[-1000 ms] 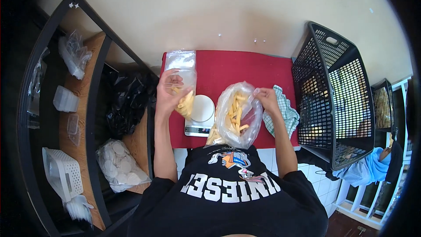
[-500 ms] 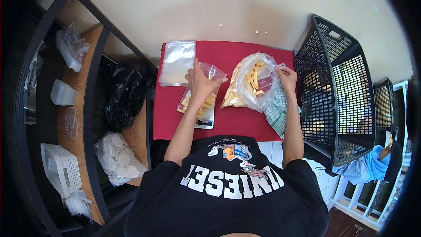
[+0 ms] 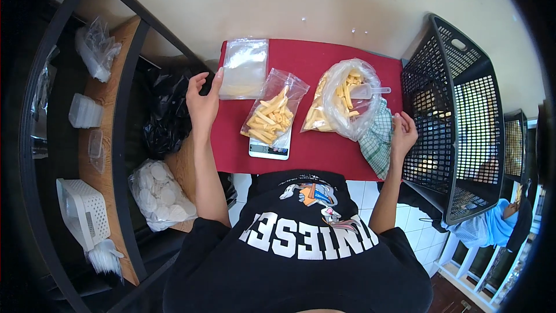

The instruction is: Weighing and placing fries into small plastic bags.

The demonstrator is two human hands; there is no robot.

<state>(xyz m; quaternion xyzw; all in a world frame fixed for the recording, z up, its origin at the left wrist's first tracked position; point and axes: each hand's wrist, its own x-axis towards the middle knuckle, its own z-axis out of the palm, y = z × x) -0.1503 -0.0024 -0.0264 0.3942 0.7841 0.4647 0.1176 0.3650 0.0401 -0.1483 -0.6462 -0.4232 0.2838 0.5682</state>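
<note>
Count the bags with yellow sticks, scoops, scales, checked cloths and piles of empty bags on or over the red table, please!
Bags with yellow sticks: 2 (small bag, big bag)
Scoop: 1
Scale: 1
Checked cloth: 1
Pile of empty bags: 1
Total: 6

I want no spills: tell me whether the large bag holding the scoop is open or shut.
Open. The large bag has a gaping mouth, yellow sticks show inside, and the scoop rests in it, handle over the rim.
</note>
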